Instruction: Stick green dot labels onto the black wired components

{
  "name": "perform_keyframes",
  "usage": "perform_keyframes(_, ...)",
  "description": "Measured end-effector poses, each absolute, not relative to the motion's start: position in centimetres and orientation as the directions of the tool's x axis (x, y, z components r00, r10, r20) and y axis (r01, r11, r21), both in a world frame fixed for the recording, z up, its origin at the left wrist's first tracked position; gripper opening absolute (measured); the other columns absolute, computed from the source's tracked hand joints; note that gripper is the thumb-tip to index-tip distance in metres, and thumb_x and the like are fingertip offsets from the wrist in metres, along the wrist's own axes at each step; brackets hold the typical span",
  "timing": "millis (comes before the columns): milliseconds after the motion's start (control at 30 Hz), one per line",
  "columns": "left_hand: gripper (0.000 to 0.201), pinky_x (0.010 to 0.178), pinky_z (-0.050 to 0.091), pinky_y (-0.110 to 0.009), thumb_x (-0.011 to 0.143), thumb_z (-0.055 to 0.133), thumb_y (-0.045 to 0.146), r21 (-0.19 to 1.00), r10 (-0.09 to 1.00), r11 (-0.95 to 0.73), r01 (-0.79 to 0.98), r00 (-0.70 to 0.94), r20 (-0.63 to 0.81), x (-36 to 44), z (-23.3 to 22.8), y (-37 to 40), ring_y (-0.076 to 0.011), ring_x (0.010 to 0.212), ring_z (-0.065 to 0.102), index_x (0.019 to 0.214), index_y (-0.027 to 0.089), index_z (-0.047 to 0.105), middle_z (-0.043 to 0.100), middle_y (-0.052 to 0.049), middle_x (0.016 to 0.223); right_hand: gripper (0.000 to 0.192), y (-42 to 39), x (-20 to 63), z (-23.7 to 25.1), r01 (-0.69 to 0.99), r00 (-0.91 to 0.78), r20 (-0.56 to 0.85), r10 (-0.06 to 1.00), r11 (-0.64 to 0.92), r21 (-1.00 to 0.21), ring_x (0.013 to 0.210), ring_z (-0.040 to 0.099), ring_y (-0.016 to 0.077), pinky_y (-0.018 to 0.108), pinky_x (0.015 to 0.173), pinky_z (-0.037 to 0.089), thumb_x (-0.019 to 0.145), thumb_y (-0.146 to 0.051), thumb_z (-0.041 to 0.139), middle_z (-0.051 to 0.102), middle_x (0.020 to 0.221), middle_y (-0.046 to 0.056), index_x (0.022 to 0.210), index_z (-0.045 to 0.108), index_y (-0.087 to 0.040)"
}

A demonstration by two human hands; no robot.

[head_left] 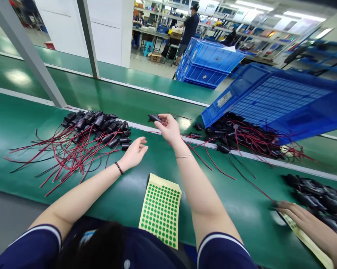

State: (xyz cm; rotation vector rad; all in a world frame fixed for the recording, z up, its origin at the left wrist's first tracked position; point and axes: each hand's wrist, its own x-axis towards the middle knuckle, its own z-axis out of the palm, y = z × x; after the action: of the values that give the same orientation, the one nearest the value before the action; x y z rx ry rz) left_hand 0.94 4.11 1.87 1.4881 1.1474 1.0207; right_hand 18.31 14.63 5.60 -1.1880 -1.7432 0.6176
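Note:
My right hand (169, 129) is raised over the far side of the green table, its fingers closed around a small black cylindrical part with wires (154, 118). Lower and to the left, my left hand (133, 152) has thumb and fingers apart, with nothing seen in it. It is beside a pile of similar black wired parts (98, 123), whose red and black leads trail toward me. Between my forearms lies a pale yellow sheet of round green stickers (160, 209), flat on the table.
A tilted blue crate (299, 97) spills more wired parts (235, 130) at right. A co-worker's hand (305, 220) touches another sticker sheet (311, 243) near a heap of black parts (322, 198). A metal post (36, 56) rises at left. Stacked blue crates (207, 63) stand behind.

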Motion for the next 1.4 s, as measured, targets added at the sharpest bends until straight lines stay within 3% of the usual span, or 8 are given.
perform_keyframes(100,0.056,0.109,0.047,-0.041,0.094,0.053,0.030,0.987,0.982,-0.097,-0.128,0.147,0.116,1.9,2.7,5.3,-0.0200,0.127,0.057,0.145,0.022,0.030,0.049,-0.015,0.147,0.051,11.8,17.2,5.2,0.087,-0.360,0.184,0.915,0.230,-0.969,0.073,0.070,0.0192,0.038,0.070,0.061,0.079,-0.064,0.067,0.071,0.088,0.005,0.104,0.057,-0.021)
perform_keyframes(167,0.048,0.113,0.043,-0.039,0.095,0.052,0.033,0.959,0.969,-0.212,-0.186,0.084,0.230,2.3,3.4,5.6,-0.0190,0.133,0.053,0.140,0.024,0.036,0.050,-0.011,0.147,0.050,9.8,17.0,5.3,0.049,-0.423,0.160,0.892,0.199,-0.979,0.076,0.070,0.0185,0.037,0.071,0.061,0.079,-0.065,0.067,0.072,0.092,0.006,0.101,0.059,-0.021)
perform_keyframes(300,0.034,0.116,0.040,-0.042,0.092,0.059,0.043,0.868,0.866,-0.487,0.101,-0.072,0.494,0.5,4.8,5.5,-0.0212,0.130,0.055,0.119,0.024,0.050,0.060,-0.008,0.130,0.037,5.4,19.7,6.3,0.442,-0.226,0.364,0.903,0.428,-0.788,0.101,0.067,0.0227,0.040,0.084,0.057,0.085,-0.046,0.069,0.070,0.112,0.010,0.111,0.063,-0.020)
perform_keyframes(433,0.034,0.112,0.042,-0.049,0.090,0.061,0.051,0.700,0.772,-0.533,0.476,-0.066,0.632,-2.9,5.8,5.1,-0.0255,0.126,0.054,0.113,0.028,0.054,0.061,-0.007,0.122,0.006,-0.3,24.2,6.3,0.643,-0.396,0.301,0.868,0.496,-0.583,0.087,0.066,0.0203,0.038,0.081,0.055,0.090,-0.026,0.065,0.072,0.092,0.005,0.091,0.069,-0.022)
perform_keyframes(600,0.017,0.092,0.048,-0.042,0.089,0.063,0.035,0.614,0.776,-0.618,0.492,0.508,0.375,-1.4,5.0,2.3,-0.0237,0.097,0.062,0.100,0.022,0.062,0.068,-0.006,0.096,0.003,-6.7,25.3,3.2,0.744,-0.384,0.241,0.891,0.454,-0.491,0.089,0.063,0.0227,0.040,0.078,0.055,0.088,-0.023,0.068,0.069,0.093,0.007,0.089,0.071,-0.022)
perform_keyframes(767,0.024,0.086,0.046,-0.037,0.079,0.076,0.023,0.667,0.525,-0.645,0.374,0.850,0.031,2.2,2.4,-0.9,-0.0243,0.096,0.063,0.099,0.021,0.063,0.072,-0.006,0.107,0.017,-8.4,24.2,1.2,0.784,-0.346,0.229,0.910,0.414,-0.462,0.093,0.059,0.0263,0.046,0.079,0.054,0.081,-0.020,0.074,0.066,0.099,0.009,0.097,0.069,-0.021)
perform_keyframes(1133,0.033,0.077,0.048,-0.033,0.077,0.078,0.029,0.498,0.712,-0.594,0.632,0.701,-0.041,-0.6,0.2,2.6,-0.0240,0.087,0.066,0.106,0.021,0.063,0.069,-0.005,0.090,0.016,-1.6,22.8,2.3,0.778,-0.444,0.216,0.870,0.493,-0.390,0.097,0.057,0.0283,0.045,0.085,0.052,0.084,-0.024,0.072,0.066,0.104,0.012,0.098,0.073,-0.016)
perform_keyframes(1400,0.034,0.080,0.051,-0.034,0.079,0.078,0.033,0.467,0.724,-0.589,0.659,0.687,-0.056,-0.8,0.1,2.8,-0.0259,0.091,0.068,0.107,0.020,0.063,0.069,-0.006,0.092,0.012,-0.3,21.4,1.7,0.799,-0.487,0.158,0.859,0.511,-0.317,0.096,0.055,0.0283,0.043,0.082,0.050,0.085,-0.024,0.069,0.067,0.105,0.012,0.093,0.076,-0.018)
